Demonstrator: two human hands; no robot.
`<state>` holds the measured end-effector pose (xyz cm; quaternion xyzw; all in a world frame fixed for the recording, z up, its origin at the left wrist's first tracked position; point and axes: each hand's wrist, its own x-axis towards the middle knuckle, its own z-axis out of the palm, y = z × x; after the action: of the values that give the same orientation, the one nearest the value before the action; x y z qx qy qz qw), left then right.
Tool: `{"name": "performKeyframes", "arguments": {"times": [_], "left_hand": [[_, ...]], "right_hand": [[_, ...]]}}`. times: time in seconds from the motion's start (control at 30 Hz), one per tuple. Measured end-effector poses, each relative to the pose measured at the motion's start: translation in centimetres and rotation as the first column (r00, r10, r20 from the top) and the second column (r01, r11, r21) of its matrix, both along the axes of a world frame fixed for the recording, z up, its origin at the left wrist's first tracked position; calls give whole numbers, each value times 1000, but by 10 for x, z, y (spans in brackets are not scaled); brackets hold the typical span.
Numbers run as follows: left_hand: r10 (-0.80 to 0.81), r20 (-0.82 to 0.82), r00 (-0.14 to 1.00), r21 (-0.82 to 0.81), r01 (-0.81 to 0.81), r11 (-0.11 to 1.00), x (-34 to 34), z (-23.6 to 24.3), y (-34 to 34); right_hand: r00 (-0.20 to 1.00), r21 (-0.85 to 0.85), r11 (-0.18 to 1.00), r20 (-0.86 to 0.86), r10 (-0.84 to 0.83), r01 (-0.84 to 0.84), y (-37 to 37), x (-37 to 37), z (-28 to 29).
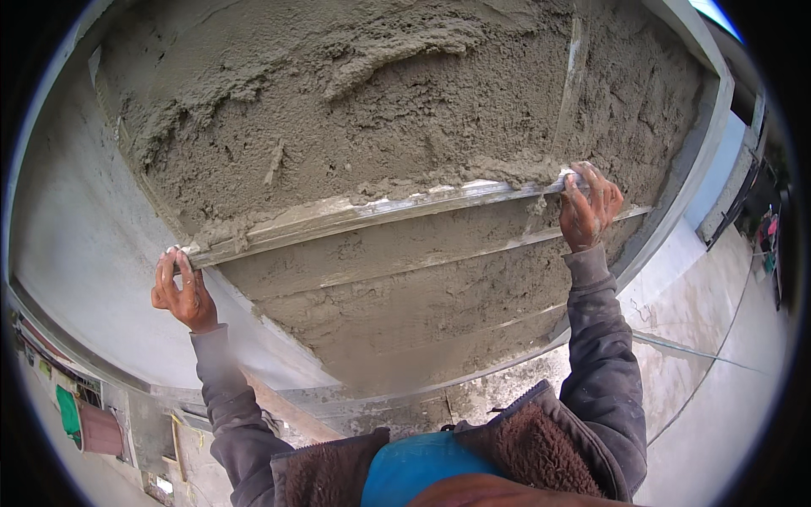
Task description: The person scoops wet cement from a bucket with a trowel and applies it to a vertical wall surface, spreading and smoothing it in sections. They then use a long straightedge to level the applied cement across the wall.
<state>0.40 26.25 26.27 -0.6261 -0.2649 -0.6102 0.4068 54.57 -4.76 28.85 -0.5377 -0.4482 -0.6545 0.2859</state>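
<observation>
A long pale straightedge (pixel 372 211), smeared with grey mortar, crosses a panel of rough wet plaster (pixel 397 118) at a slight slant, higher at its right end. My left hand (pixel 180 291) grips the left end with curled fingers, near the edge of the plaster. My right hand (pixel 588 207) is wrapped round the right end. Lumps of mortar lie along the bar's upper side. Below it, the plaster looks flatter, with pale strips running across it; part of this area is blurred.
A smooth pale surface (pixel 84 203) borders the plaster at the left, and a curved raised edge (pixel 718 93) at the right. Beyond are a pinkish bucket (pixel 100 431) with something green at lower left, grey concrete floor (pixel 693 406) at lower right, and small coloured items at far right.
</observation>
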Motion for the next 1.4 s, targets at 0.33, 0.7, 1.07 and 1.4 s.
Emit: {"name": "performKeyframes", "arguments": {"times": [0.33,0.7,1.07,1.4], "left_hand": [[-68,-10,998,118,69,991,-4,186,0],[-118,15,993,130,115,985,-4,209,9],[-18,23,1000,173,14,985,9,243,6],[284,104,953,216,-301,929,-7,264,27]], "right_hand": [[991,183,979,117,64,-85,19,11,180],[996,233,972,91,-14,-8,18,21,209],[985,253,963,167,47,-89,12,-3,237],[988,280,959,155,0,-44,21,18,246]]}}
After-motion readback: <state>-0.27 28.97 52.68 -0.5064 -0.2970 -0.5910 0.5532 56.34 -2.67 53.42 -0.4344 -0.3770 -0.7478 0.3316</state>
